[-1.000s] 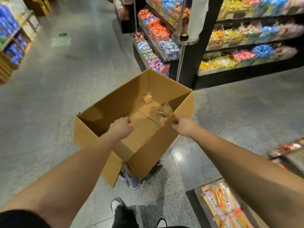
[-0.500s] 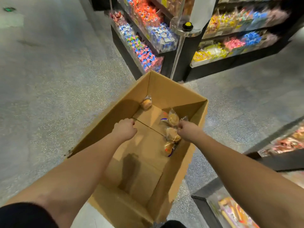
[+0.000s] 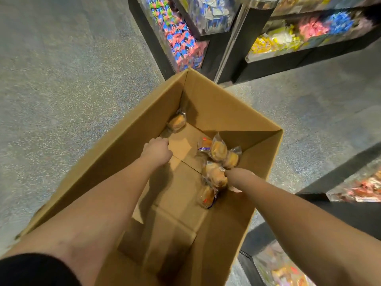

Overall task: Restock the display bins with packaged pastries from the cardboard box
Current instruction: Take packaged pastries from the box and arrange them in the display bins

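Note:
An open cardboard box [image 3: 233, 96] stands on the floor below me, and both my arms reach into it. One packaged pastry [image 3: 176, 122] lies alone in the far left corner. Several more packaged pastries [image 3: 218, 149] are heaped against the right wall. My left hand [image 3: 157, 150] is curled into a fist just short of the lone pastry, with nothing visible in it. My right hand [image 3: 239, 174] is down in the heap and its fingers close on one pack [image 3: 214, 174]; the fingertips are hidden behind the wrist.
A black shelf unit with bright wrapped sweets [image 3: 179, 38] stands just beyond the box, with a metal pole [image 3: 231, 42] at its corner. Display bins with packaged goods sit to my right [image 3: 354, 188] and at the lower right [image 3: 284, 271]. Speckled grey floor [image 3: 61, 79] lies to the left.
My view has tipped down into the box. Both hands have left the box rim and gone down inside, the right one into the heap of pastries.

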`<action>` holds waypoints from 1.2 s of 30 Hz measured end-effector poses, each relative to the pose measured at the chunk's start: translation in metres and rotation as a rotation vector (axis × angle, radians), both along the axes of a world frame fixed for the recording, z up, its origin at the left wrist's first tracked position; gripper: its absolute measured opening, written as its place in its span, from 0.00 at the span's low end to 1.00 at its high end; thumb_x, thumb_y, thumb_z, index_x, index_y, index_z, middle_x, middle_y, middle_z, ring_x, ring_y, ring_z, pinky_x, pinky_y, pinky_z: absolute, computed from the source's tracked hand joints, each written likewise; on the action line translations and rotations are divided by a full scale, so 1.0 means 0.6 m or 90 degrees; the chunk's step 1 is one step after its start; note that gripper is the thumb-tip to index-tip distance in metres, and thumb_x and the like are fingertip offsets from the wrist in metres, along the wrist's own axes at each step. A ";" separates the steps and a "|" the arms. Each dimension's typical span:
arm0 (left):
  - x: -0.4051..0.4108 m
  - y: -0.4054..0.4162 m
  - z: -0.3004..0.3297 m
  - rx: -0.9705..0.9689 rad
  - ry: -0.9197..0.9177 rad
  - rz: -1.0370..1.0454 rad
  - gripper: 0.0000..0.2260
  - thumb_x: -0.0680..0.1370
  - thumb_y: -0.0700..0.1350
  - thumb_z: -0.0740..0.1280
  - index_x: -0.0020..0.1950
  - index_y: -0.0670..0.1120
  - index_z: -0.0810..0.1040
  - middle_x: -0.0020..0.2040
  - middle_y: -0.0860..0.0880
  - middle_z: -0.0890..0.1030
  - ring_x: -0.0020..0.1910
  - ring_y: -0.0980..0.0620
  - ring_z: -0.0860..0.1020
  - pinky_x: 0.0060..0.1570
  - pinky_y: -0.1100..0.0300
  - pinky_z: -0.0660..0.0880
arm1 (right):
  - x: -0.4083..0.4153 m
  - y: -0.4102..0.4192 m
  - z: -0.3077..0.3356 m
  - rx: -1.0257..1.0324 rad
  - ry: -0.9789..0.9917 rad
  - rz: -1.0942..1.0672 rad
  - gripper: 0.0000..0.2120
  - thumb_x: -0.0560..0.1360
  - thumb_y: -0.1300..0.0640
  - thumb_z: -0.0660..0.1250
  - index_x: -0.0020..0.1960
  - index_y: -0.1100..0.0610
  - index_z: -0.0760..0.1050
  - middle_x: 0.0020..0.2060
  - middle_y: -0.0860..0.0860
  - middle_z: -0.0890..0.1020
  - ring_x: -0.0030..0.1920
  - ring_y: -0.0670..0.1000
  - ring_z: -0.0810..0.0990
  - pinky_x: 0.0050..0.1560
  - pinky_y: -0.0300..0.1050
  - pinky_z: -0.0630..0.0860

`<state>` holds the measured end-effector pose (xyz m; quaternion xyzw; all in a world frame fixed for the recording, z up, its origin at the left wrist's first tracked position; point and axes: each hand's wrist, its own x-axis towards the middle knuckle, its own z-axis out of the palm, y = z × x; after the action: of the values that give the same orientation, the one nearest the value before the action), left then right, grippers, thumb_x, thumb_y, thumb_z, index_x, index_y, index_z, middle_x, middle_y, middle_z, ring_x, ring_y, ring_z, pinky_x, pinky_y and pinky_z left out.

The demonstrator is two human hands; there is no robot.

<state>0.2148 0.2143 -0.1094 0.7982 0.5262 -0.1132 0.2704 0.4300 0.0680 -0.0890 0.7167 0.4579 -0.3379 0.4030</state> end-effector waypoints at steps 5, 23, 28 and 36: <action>0.060 0.045 -0.075 0.007 -0.008 0.036 0.15 0.79 0.45 0.63 0.64 0.44 0.72 0.60 0.44 0.74 0.60 0.43 0.72 0.61 0.48 0.70 | 0.026 0.014 -0.070 -0.037 0.020 0.094 0.31 0.80 0.63 0.61 0.80 0.55 0.55 0.76 0.56 0.63 0.74 0.62 0.65 0.69 0.60 0.69; 0.194 0.122 -0.242 0.143 0.073 0.173 0.20 0.79 0.46 0.65 0.70 0.42 0.70 0.69 0.41 0.71 0.69 0.40 0.66 0.68 0.45 0.63 | 0.026 0.074 -0.156 -0.108 0.062 0.136 0.38 0.79 0.57 0.66 0.80 0.56 0.47 0.77 0.58 0.53 0.74 0.67 0.60 0.65 0.67 0.71; 0.178 0.091 -0.245 0.066 -0.009 0.196 0.18 0.77 0.42 0.66 0.67 0.45 0.70 0.67 0.41 0.71 0.66 0.39 0.69 0.64 0.45 0.69 | 0.032 0.080 -0.151 -0.061 0.069 0.123 0.35 0.78 0.61 0.67 0.79 0.56 0.52 0.74 0.58 0.63 0.70 0.65 0.68 0.60 0.61 0.75; 0.085 -0.040 -0.192 0.085 -0.082 0.156 0.02 0.80 0.43 0.60 0.53 0.47 0.71 0.50 0.44 0.79 0.47 0.42 0.77 0.38 0.52 0.74 | 0.052 0.107 -0.099 0.101 0.134 -0.245 0.36 0.78 0.51 0.67 0.78 0.60 0.54 0.58 0.58 0.76 0.54 0.58 0.78 0.47 0.49 0.77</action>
<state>0.2660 0.1906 -0.2244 0.7500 0.6073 0.0069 0.2619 0.4613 0.1320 -0.1484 0.7812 0.3775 -0.4442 0.2235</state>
